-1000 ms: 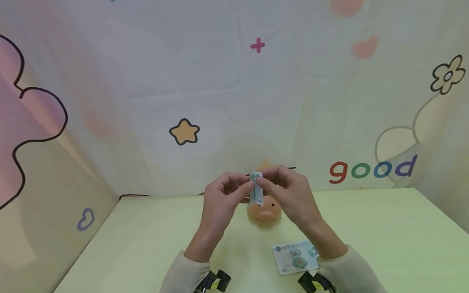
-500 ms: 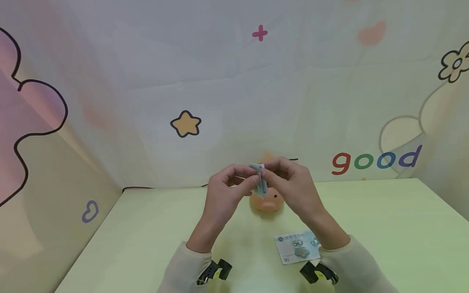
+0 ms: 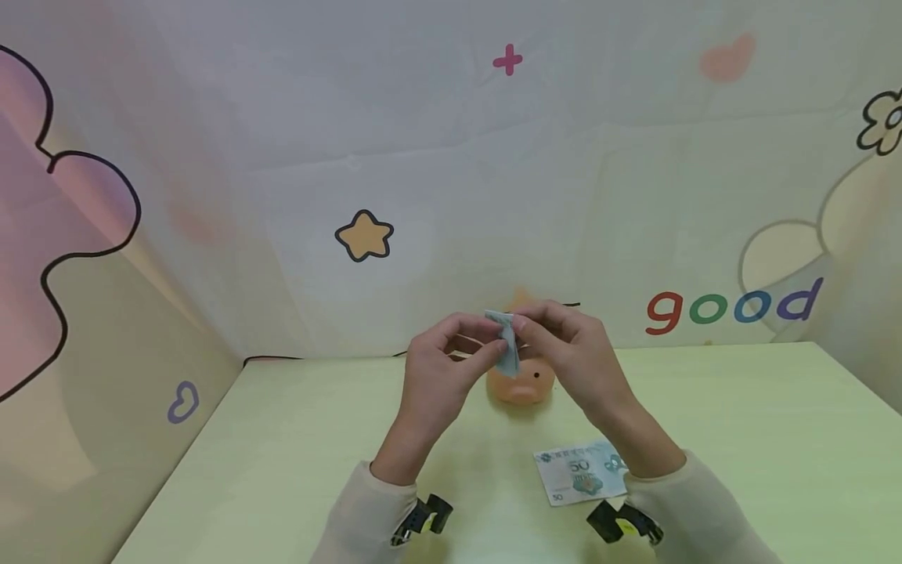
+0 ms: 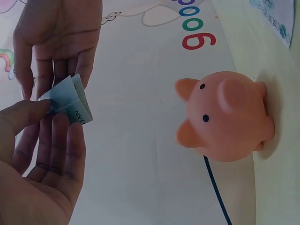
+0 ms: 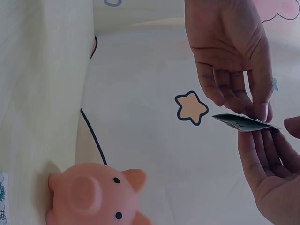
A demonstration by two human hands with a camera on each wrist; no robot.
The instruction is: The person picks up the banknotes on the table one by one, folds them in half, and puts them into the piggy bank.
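Note:
A small folded blue-green banknote [image 3: 507,359] is held up between both hands, in front of the piggy bank. My left hand [image 3: 440,372] pinches it between thumb and fingers, as the left wrist view shows on the creased note [image 4: 65,99]. My right hand [image 3: 588,364] holds the other side, its fingers against the note [image 5: 244,123] and its thumb close to the edge. Behind the hands stands a pink piggy bank [image 3: 523,385], partly covered in the head view and seen whole in the left wrist view. Any slot on it is hidden.
A flat 50 banknote [image 3: 574,473] lies on the pale green table [image 3: 324,439], partly under the right wrist. A printed cloth [image 3: 437,196] hangs at the back and sides. Each wrist wears a black strap with a camera [image 3: 611,521].
The folded note has turned between the fingers; its printed folded edges faced me before, and a plainer blue face shows now. The head view has shifted slightly. The piggy bank and flat note stay put.

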